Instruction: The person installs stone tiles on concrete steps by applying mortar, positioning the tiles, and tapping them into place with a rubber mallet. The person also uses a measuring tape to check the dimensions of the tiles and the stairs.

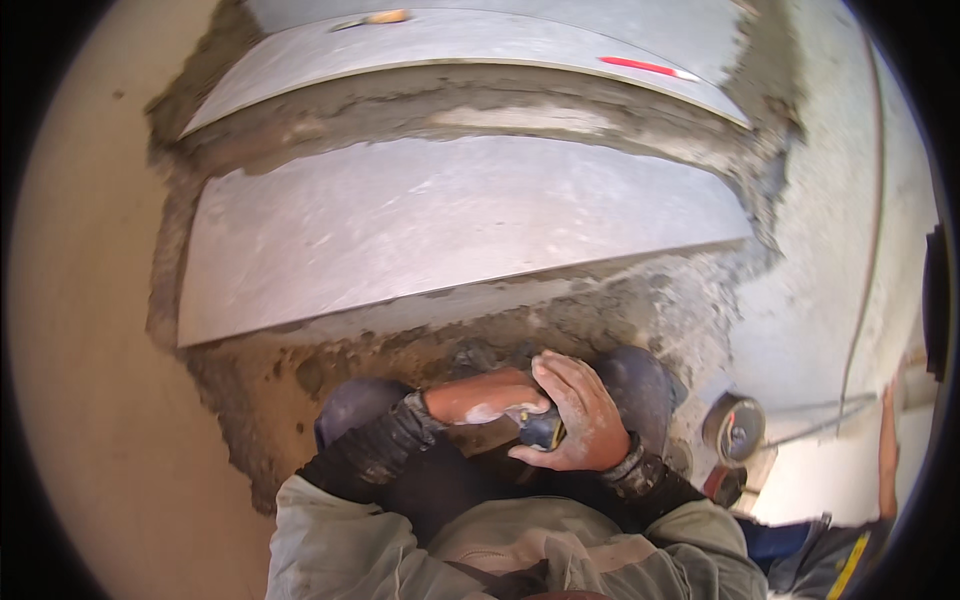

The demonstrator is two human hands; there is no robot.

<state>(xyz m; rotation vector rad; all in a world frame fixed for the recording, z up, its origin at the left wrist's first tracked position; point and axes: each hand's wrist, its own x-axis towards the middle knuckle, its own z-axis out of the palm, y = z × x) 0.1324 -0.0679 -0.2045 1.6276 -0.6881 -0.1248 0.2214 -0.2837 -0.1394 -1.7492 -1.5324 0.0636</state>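
Grey stone-look tiles cover two stair treads: the nearer tile (450, 225) lies flat on its step, and the upper tile (440, 45) sits on the step above, with a red pencil-like marker (645, 67) resting on its right part and a small tool with an orange handle (375, 17) near its far edge. Rough grey-brown mortar (480, 335) fills the riser below the nearer tile and spreads along the left and right sides of the steps.

The right hand (580, 415), dusted with mortar, has its grip closed around a dark tool handle with a yellow band (543, 430), just in front of the person's body and right below the mortar bed. The left hand (485, 397) wears an orange glove and lies just beside the right hand, touching it; its fingers are hidden under the right hand, so I cannot tell how its grip stands. Both forearms wear black cuffs and pale work sleeves, and dark knee pads (640, 385) show on either side of the hands.

A round angle-grinder disc (735, 428) lies on the pale floor to the right, near a thin cable (868, 270).
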